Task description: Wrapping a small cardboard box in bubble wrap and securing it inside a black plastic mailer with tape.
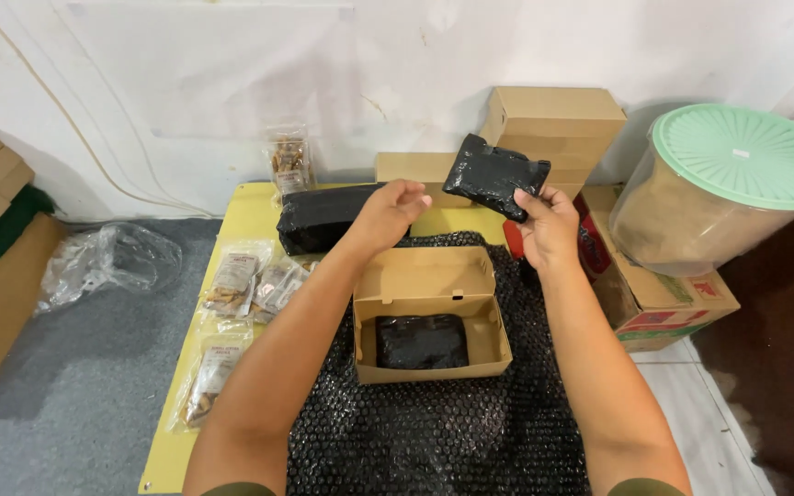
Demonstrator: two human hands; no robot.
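My right hand (549,225) holds a black wrapped packet (493,174) by its lower right corner, up above the table. My left hand (388,213) hovers beside it, fingers loosely curled, holding nothing, just in front of a larger black wrapped bundle (319,219). Below both hands an open brown cardboard box (429,285) rests on a sheet of black bubble wrap (434,432). Another black packet (422,342) lies flat inside the box.
Several clear snack packets (236,285) lie on the yellow low table (250,211) to the left. Stacked cardboard boxes (553,124) stand at the back, a big green-lidded tub (723,188) on a printed carton (663,303) at right. A crumpled plastic bag (112,262) lies on the grey floor.
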